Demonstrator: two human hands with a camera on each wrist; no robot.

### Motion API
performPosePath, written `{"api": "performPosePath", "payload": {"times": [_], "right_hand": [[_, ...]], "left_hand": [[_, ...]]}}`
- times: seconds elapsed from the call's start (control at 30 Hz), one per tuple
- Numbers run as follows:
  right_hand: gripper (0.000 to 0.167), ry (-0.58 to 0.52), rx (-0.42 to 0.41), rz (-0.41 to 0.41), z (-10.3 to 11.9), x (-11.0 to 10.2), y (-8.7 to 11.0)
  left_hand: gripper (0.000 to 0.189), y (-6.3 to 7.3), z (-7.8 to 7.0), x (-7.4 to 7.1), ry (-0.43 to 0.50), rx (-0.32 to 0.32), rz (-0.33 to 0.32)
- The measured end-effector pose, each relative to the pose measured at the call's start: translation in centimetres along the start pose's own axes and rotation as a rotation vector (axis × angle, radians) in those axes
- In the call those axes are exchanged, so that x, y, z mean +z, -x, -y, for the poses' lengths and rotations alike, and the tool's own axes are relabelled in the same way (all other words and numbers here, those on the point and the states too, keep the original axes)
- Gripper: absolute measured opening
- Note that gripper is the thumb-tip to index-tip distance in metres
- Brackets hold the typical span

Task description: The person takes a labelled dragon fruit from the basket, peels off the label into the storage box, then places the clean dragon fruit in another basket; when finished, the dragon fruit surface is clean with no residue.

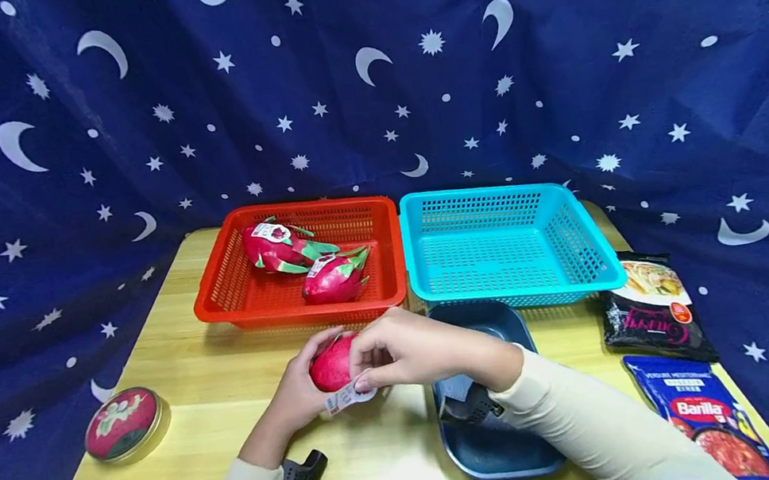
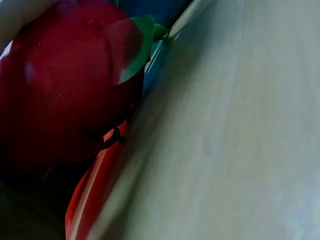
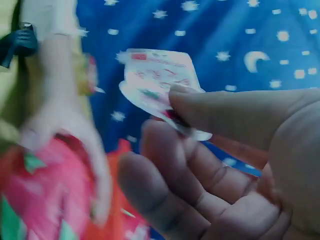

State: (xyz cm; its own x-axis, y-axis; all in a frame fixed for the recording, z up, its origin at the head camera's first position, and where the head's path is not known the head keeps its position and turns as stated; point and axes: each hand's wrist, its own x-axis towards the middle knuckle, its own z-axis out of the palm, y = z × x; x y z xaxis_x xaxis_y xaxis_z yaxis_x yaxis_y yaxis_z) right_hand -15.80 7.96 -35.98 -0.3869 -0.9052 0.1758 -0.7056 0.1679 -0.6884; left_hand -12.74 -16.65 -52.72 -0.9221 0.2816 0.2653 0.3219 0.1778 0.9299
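Note:
My left hand (image 1: 297, 391) holds a red dragon fruit (image 1: 330, 365) above the table, just in front of the red basket. Between the thumb and forefinger of my right hand (image 1: 415, 346) is a white printed sticker label (image 3: 156, 75). In the right wrist view the label stands apart from the fruit, which shows blurred in the left hand at the left. The left wrist view shows the fruit (image 2: 75, 85) close up, with a green scale at its end. Two more dragon fruits, one at the back (image 1: 270, 247) and one nearer (image 1: 334, 280), lie in the red basket (image 1: 392, 303), each bearing a label.
A turquoise basket (image 1: 517, 293) adjoins the red one on the right. Under my right forearm stands a dark blue tub (image 1: 505, 461). A round tin (image 1: 123, 423) sits at the left, and a black food packet (image 1: 655, 311) and a blue Barilla pouch (image 1: 701, 413) lie at the right.

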Motion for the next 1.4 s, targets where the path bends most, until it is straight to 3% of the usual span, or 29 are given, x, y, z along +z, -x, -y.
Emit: {"api": "performPosePath", "payload": {"times": [0.07, 0.13, 0.3, 0.4, 0.53, 0.63, 0.77, 0.87, 0.93, 1.03, 1.23, 1.4], "right_hand": [[0.005, -0.037, 0.001, -0.043, 0.2, -1.1, 1.3], [0.004, -0.004, 0.052, -0.124, -0.3, -2.3, 2.8], [0.006, 0.132, 0.309, -0.243, -2.7, -4.0, 6.8], [0.008, 0.197, 0.452, -0.223, -4.1, -3.7, 8.9], [0.008, 0.168, 0.569, -0.137, -5.7, -2.5, 10.5], [0.004, 0.219, 0.585, -0.109, -6.5, -1.7, 10.9], [0.016, 0.361, 0.594, -0.134, -6.8, -1.3, 11.4], [0.019, 0.351, 0.636, -0.174, -6.4, -1.4, 11.9], [0.020, 0.309, 0.662, -0.223, -6.3, -1.6, 12.3], [0.024, 0.135, 0.704, -0.348, -6.3, -2.0, 13.2], [0.033, -0.350, 0.695, -0.757, -7.0, -1.7, 15.7], [0.020, -0.690, 0.625, -1.095, -7.7, -1.1, 17.8]], "left_hand": [[0.097, -0.1, -0.1, 0.0, 0.003, -0.010, -0.005], [0.099, -0.2, -0.3, 0.1, 0.007, -0.036, -0.010], [0.099, -0.1, -0.7, 0.2, 0.007, -0.069, -0.010], [0.099, -0.1, -0.6, 0.3, 0.003, -0.072, -0.004], [0.099, -0.1, -0.6, 0.2, 0.006, -0.070, -0.009], [0.099, -0.2, -0.6, 0.1, 0.012, -0.063, -0.013], [0.099, -0.2, -0.6, 0.2, 0.012, -0.070, -0.008], [0.099, 0.0, -0.6, 0.3, 0.004, -0.078, -0.008], [0.100, 0.0, -0.6, 0.3, -0.003, -0.082, -0.010], [0.100, 0.0, -0.6, 0.3, -0.005, -0.085, -0.013], [0.099, 0.0, -0.6, 0.3, -0.004, -0.075, -0.010], [0.099, 0.0, -0.6, 0.3, 0.000, -0.082, -0.010]]}}
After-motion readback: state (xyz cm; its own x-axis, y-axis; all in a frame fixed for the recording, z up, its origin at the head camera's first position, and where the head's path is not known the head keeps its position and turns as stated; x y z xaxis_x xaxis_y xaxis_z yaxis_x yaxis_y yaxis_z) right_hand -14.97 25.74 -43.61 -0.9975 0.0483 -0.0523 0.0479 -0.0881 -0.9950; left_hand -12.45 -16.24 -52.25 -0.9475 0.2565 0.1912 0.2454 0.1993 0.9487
